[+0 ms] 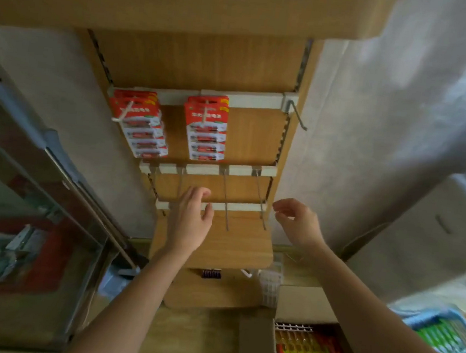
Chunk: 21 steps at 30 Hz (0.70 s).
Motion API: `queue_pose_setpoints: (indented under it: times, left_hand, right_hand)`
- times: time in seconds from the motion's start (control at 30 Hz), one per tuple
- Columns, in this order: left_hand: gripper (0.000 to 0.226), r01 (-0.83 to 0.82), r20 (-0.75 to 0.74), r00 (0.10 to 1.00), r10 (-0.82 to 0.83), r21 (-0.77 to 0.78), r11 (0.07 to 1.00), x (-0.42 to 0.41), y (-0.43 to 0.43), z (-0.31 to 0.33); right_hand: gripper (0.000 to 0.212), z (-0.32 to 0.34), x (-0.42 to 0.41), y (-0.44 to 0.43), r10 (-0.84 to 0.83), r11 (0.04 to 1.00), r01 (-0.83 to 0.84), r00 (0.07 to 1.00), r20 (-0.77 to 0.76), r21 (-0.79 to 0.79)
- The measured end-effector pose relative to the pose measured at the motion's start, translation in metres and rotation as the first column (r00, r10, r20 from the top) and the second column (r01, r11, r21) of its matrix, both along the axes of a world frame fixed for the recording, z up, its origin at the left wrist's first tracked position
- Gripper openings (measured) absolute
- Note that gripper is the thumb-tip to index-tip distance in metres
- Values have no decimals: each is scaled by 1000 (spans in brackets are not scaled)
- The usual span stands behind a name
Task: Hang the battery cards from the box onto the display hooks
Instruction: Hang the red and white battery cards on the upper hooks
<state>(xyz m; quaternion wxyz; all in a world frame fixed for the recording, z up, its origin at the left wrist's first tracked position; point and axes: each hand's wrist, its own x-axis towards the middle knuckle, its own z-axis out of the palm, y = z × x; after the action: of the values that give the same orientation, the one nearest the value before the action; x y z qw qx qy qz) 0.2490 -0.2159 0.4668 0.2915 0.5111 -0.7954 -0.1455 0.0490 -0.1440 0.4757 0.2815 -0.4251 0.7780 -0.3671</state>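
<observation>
Looks like an in-between moment: left hand [191,217] and right hand [297,222] hover loose-fingered and empty by the bare lower hooks [226,201], two bunches of battery cards [206,128] hang up top, so next is probably grabbing another from the box [255,346] down right.

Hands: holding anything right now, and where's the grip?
Nothing held, so no grip: left hand open in front of the lower rail; right hand loosely curled, empty.
</observation>
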Motion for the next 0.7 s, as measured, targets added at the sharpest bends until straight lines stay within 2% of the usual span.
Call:
queue_pose_setpoints:
  times: [0.17,0.43,0.7]
  left_hand:
    - [19,61,149,986,-76,102,993,-73,79,-38]
    - [15,45,197,972,-129,385,922,-170,168,-129]
    - [14,86,225,937,-268,594,800,-208,207,-243]
  right_hand:
    - [24,-39,-68,72,46,994,-43,999,-28,102]
    - [27,-120,-167,173,87,953,-81,996,-7,291]
    - [21,-235,-199,215,42,915,-55,998,40,401]
